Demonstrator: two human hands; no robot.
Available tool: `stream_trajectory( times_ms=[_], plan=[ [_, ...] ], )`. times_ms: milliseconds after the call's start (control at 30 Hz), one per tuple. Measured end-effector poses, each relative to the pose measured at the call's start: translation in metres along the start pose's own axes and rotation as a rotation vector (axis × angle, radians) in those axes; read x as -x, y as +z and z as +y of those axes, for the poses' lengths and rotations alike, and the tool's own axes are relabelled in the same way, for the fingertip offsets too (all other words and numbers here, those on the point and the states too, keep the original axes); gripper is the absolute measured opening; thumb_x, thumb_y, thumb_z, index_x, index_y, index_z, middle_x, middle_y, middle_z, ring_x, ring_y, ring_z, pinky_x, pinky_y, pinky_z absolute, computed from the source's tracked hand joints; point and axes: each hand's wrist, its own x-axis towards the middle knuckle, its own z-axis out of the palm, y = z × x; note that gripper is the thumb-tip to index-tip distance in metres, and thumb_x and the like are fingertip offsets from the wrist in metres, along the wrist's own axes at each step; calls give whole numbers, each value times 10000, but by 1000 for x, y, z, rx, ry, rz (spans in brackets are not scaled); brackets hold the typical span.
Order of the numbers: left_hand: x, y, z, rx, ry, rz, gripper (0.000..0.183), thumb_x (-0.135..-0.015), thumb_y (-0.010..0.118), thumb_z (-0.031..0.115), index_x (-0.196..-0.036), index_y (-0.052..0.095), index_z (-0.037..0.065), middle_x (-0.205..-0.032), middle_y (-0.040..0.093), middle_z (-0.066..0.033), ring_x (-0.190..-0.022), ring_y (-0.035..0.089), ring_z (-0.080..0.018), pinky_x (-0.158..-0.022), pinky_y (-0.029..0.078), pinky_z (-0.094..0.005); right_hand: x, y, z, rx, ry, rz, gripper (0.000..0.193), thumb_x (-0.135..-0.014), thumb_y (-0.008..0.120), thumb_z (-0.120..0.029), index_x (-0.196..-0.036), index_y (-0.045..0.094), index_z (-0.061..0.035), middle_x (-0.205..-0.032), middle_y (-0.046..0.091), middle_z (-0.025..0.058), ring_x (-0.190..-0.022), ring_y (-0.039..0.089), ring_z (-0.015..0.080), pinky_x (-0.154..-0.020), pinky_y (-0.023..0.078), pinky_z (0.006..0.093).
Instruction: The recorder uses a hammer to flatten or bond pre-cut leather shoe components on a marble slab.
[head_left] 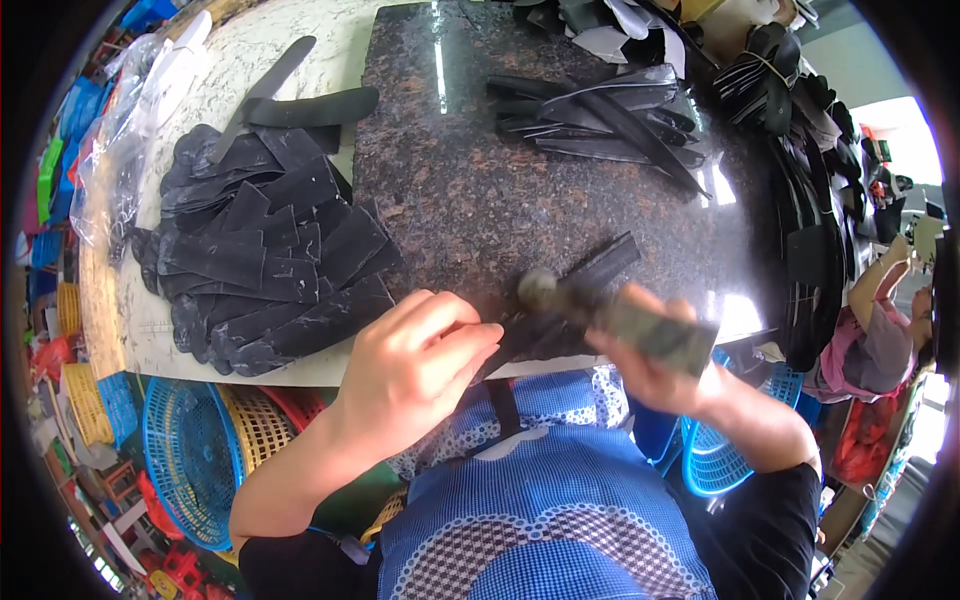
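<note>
My left hand [415,350] is closed, thumb and fingertips pinched at the near end of a black strip [602,260] that lies slantwise on the dark stone slab [430,190]. My right hand [650,365] grips a hammer-like tool [655,335], smeared by motion. Its thick grey-green part sits in the fist, and a round end [537,289] hangs over the strip close to the left fingertips. The hands and tool hide part of the strip. Left of my left hand lies a heap of flat black pieces [270,250].
Long black strips [610,120] lie at the slab's far side. Bundled black pieces [805,240] line the right edge. Two curved black pieces [310,108] top the heap. Blue baskets [190,460] stand below the table edge. Another person [870,340] is at far right.
</note>
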Motion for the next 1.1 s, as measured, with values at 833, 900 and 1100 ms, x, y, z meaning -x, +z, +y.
stream_trajectory(
  times_ms=[833, 900, 1100],
  plan=[
    [12, 0, 8, -157, 90, -28, 291, -749, 795, -33, -1032, 726, -43, -963, 622, -94, -803, 641, -236, -656, 550, -342, -22, -13, -18, -273, 249, -30, 253, -879, 741, -78, -1062, 584, 0, -764, 718, 179, -630, 747, 305, -541, 592, 356],
    [15, 2, 3, -133, 87, 39, 270, -729, 826, -15, -982, 732, -17, -921, 632, -80, -773, 641, -238, -646, 542, -347, -15, -6, -19, -206, 116, -55, 172, -923, 708, -67, -1038, 596, -4, -735, 667, 116, -551, 657, 232, -472, 484, 336],
    [18, -2, 2, 3, -36, 87, 232, -695, 859, -2, -896, 746, 21, -869, 654, -58, -771, 649, -244, -640, 534, -353, -15, -6, -11, -103, 101, -136, 110, -1004, 619, -104, -1087, 637, -34, -850, 611, 94, -520, 573, 151, -425, 395, 323]
  ],
)
